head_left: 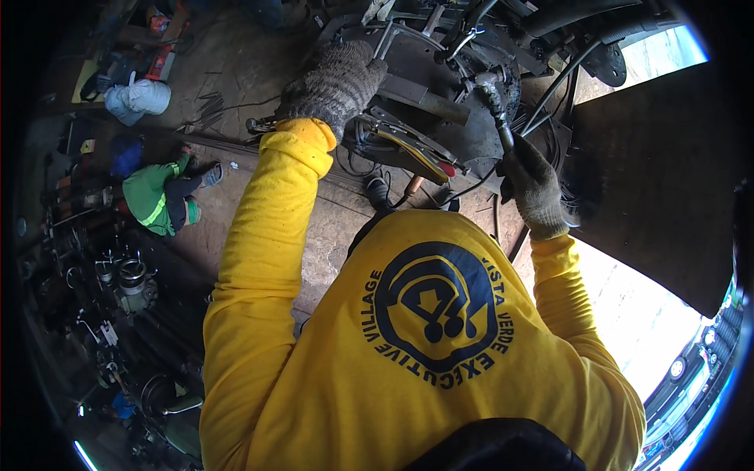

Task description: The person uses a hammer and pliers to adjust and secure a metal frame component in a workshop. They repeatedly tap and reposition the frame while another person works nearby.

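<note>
My right hand (534, 187), in a grey knit glove, is closed around the handle of a metal hammer (496, 108). The hammer's head is up against or just above a dark, greasy metal assembly (487, 137). My left hand (334, 85), in a striped grey glove, is closed at the left side of that assembly. A thin bent metal rod (385, 39) sticks out by its fingers, and the grip itself is partly hidden. Below the left hand lie long-handled metal pliers (400, 133) and a yellow-edged tool with a red tip (424, 161). A wooden handle (414, 185) shows near my feet.
A person in a green top (153, 196) crouches at the left. Thin metal rods (212, 110) and a pale cloth bundle (137, 98) lie on the floor. Machine parts (133, 282) crowd the lower left. A large dark panel (652, 180) stands at right, cables (550, 102) beside it.
</note>
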Motion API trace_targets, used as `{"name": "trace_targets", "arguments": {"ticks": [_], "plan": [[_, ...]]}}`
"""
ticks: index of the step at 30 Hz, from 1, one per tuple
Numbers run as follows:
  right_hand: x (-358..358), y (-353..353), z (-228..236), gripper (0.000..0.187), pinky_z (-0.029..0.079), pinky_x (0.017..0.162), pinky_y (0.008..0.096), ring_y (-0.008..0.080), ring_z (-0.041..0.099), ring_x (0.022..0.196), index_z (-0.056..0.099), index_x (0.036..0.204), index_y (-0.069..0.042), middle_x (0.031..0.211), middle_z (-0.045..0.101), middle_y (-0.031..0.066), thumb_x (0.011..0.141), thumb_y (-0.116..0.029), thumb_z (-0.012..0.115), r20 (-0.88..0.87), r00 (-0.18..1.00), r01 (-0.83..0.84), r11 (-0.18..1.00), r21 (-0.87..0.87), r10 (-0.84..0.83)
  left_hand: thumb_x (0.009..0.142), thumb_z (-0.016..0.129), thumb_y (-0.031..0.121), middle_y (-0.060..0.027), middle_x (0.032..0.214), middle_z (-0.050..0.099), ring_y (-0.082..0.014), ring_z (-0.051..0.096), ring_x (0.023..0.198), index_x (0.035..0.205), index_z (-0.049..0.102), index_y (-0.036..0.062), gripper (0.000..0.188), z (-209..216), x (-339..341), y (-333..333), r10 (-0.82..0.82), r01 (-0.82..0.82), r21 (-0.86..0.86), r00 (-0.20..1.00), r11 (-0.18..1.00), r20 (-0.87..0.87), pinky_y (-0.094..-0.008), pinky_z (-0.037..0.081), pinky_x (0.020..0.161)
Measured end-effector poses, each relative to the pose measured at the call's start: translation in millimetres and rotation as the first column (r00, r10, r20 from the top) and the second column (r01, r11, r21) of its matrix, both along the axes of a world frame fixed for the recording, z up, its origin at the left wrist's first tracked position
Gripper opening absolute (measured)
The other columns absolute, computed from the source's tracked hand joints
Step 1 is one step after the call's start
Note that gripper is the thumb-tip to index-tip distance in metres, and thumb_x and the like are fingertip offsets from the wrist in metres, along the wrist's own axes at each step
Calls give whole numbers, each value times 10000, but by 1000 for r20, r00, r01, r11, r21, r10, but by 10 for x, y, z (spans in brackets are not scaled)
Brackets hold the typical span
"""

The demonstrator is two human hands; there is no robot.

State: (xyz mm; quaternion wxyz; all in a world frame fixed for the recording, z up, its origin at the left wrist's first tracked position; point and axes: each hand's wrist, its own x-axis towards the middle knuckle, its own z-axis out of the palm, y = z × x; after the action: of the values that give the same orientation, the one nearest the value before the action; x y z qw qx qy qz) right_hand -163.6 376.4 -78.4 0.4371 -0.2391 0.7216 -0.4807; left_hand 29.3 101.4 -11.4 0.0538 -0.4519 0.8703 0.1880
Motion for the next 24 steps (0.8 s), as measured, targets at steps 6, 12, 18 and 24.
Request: {"name": "trace_targets", "arguments": {"ticks": [6,12,18,24], "plan": [[14,-8,2,465,504,551,248,76,599,636,563,1476,-33,874,674,44,1040,-186,618,-33,999,-16,1000,0,16,1018,594,442,-213,1226,686,-390,650,1179,1216,679,63,436,-97,-41,-5,-21,22,-79,1000,997,16,-498,521,1024],[0,4,-60,471,507,543,250,82,608,629,559,1475,-18,881,683,54,1040,-188,619,-41,999,6,1000,15,-6,1022,584,442,-207,1169,696,-392,662,1131,1179,682,74,412,-243,39,-70,-121,118,-166,993,979,-6,-510,533,982],[-9,-3,-89,478,508,542,250,85,608,632,555,1472,-2,884,684,61,1038,-189,628,-35,999,25,999,30,-23,1026,580,441,-198,1095,710,-391,683,1059,1130,682,74,395,-218,34,-29,-165,162,-203,986,966,-1,-503,550,937],[0,-40,-99,482,508,546,249,85,603,642,552,1470,7,884,672,51,1039,-195,627,-16,1000,19,1000,16,-19,1039,556,437,-188,1093,711,-377,685,1066,1123,680,68,398,-230,2,-60,-147,151,-152,988,977,39,-494,550,944]]}}
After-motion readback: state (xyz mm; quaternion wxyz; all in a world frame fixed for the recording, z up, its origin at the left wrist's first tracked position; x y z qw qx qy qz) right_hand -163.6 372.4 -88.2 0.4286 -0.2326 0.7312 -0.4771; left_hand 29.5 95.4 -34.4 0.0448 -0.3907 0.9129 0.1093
